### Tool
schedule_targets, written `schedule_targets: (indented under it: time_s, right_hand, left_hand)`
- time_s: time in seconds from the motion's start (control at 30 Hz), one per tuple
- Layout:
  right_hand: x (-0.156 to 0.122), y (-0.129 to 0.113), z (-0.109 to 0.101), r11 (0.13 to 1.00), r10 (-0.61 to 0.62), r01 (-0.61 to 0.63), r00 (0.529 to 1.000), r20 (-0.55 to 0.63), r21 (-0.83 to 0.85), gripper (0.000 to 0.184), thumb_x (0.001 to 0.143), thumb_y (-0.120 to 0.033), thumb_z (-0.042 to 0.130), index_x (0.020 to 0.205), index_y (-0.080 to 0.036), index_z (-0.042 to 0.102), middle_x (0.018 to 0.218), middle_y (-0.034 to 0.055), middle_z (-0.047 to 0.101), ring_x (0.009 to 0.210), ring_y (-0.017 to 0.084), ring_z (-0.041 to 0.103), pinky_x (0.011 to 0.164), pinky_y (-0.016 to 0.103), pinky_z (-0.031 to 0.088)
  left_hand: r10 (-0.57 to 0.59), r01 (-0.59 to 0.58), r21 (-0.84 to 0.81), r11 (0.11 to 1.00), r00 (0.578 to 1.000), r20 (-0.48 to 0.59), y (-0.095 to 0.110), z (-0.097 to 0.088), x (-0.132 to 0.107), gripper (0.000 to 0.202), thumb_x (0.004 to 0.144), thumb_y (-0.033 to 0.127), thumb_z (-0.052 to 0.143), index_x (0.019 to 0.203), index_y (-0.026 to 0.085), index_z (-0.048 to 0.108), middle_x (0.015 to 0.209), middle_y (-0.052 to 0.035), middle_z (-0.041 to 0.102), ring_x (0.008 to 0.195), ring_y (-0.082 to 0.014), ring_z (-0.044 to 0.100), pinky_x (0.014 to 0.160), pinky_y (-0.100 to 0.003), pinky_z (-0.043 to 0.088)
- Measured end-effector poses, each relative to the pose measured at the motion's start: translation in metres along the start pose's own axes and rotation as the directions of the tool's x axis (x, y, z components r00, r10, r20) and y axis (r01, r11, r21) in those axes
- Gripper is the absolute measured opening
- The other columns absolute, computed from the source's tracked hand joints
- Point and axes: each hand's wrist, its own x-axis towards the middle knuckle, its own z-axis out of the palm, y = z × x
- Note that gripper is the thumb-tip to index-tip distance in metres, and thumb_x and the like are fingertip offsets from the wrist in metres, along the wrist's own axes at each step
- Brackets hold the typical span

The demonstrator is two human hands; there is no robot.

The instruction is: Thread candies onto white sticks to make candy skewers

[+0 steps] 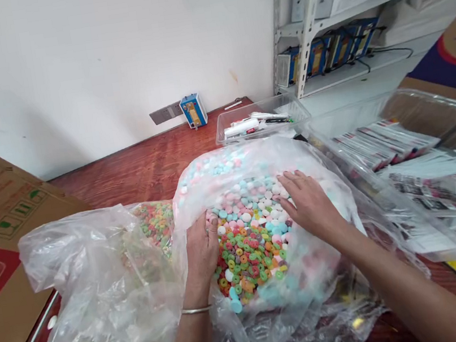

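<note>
A large clear plastic bag (pixel 226 157) in front of me lies open, full of candies. Pastel pink, blue and white round candies (pixel 253 196) fill its far part; a heap of small colourful ring candies (pixel 245 257) lies on top nearer me. At the left side of the opening, my left hand (pixel 201 249), a bangle on its wrist, is closed on the bag's plastic, its fingers curled and partly hidden. My right hand (pixel 307 202) rests open at the right side, fingers apart over the pale candies and the bag's edge.
Another plastic bag (pixel 97 270) with ring candies stands to the left, beside a cardboard box (pixel 5 227). Behind are a clear tray (pixel 265 131) of pens and a blue device (pixel 194 111). Right stands a clear bin (pixel 365 173) with printed packets; a metal shelf (pixel 306 33) rises behind.
</note>
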Motion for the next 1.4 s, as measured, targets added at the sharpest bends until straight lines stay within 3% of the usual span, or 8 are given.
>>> schedule_targets:
  time_s: [0.2,0.37,0.53,0.77,0.9,1.03,1.13,1.4]
  right_hand:
    - [0.013,-0.050,-0.007,0.956,-0.292,0.275,0.934,0.207,0.106,0.023,0.092,-0.022,0.047,0.094,-0.021,0.069,0.091,0.0068,0.069,0.084,0.021,0.063,0.075,0.029,0.045]
    - [0.070,-0.039,0.006,0.979,-0.202,0.195,0.964,0.173,0.054,0.047,0.092,-0.023,0.049,0.139,-0.017,0.048,0.136,0.0175,0.055,0.116,0.029,0.055,0.091,0.037,0.042]
    - [0.093,-0.017,0.008,0.996,-0.088,0.084,0.978,0.189,0.032,0.035,0.098,-0.028,0.041,0.122,-0.010,0.059,0.111,0.0188,0.069,0.109,0.030,0.061,0.091,0.039,0.043]
    - [-0.013,-0.021,-0.002,0.966,-0.252,0.236,0.952,0.173,0.108,0.035,0.096,-0.032,0.051,0.127,-0.018,0.058,0.137,0.0133,0.057,0.133,0.029,0.044,0.108,0.047,0.036]
    - [-0.102,-0.021,-0.002,0.941,-0.298,0.282,0.952,0.063,0.186,0.035,0.095,-0.025,0.052,0.128,-0.015,0.057,0.137,0.0157,0.057,0.135,0.032,0.043,0.110,0.057,0.033]
    - [-0.159,0.006,-0.010,0.968,0.046,-0.012,0.991,-0.128,0.252,0.031,0.099,-0.023,0.041,0.125,-0.017,0.056,0.127,0.0131,0.064,0.120,0.023,0.057,0.102,0.042,0.046]
    - [-0.180,0.036,-0.012,0.921,0.359,-0.335,0.928,-0.100,0.198,0.028,0.098,-0.023,0.036,0.110,-0.018,0.061,0.107,0.0114,0.071,0.100,0.022,0.067,0.085,0.034,0.052]
    - [-0.162,0.067,0.020,0.847,0.529,-0.522,0.847,-0.058,0.099,0.022,0.093,-0.024,0.045,0.075,-0.021,0.057,0.068,0.0065,0.069,0.062,0.023,0.067,0.054,0.030,0.042]
  left_hand:
    - [0.006,0.007,-0.066,0.998,0.981,0.193,0.027,-0.011,0.026,0.044,0.097,0.048,0.036,0.092,0.022,0.070,0.088,-0.0055,0.073,0.083,-0.0217,0.067,0.077,-0.033,0.048]
    - [0.033,-0.024,-0.085,0.996,0.994,0.104,0.024,0.009,0.070,0.054,0.098,0.049,0.030,0.131,0.013,0.055,0.134,-0.0173,0.059,0.129,-0.0285,0.050,0.105,-0.043,0.038]
    - [0.055,-0.041,-0.109,0.993,0.990,0.126,0.024,0.021,0.082,0.054,0.099,0.045,0.034,0.137,0.009,0.049,0.146,-0.0195,0.048,0.140,-0.0283,0.037,0.116,-0.045,0.027]
    - [0.212,-0.178,-0.197,0.964,0.962,0.170,0.065,-0.032,-0.007,0.043,0.098,0.040,0.041,0.134,0.022,0.055,0.144,-0.0074,0.052,0.136,-0.0230,0.044,0.115,-0.044,0.035]
    - [0.261,-0.224,-0.238,0.945,0.955,0.139,0.073,-0.031,-0.078,0.036,0.092,0.031,0.052,0.127,0.027,0.062,0.137,-0.0070,0.059,0.133,-0.0261,0.048,0.111,-0.047,0.041]
    - [0.459,-0.396,-0.312,0.864,0.874,0.160,0.075,-0.012,-0.123,0.040,0.088,0.024,0.059,0.128,0.026,0.061,0.130,-0.0088,0.064,0.123,-0.0248,0.058,0.101,-0.039,0.052]
    - [0.611,-0.531,-0.357,0.768,0.775,0.161,0.086,-0.001,-0.133,0.040,0.086,0.023,0.062,0.126,0.025,0.061,0.118,-0.0086,0.071,0.108,-0.0202,0.068,0.091,-0.028,0.057]
    - [0.707,-0.600,-0.418,0.683,0.687,0.170,0.111,0.014,-0.119,0.032,0.086,0.024,0.062,0.118,0.023,0.065,0.108,-0.0077,0.074,0.097,-0.0170,0.071,0.085,-0.020,0.057]
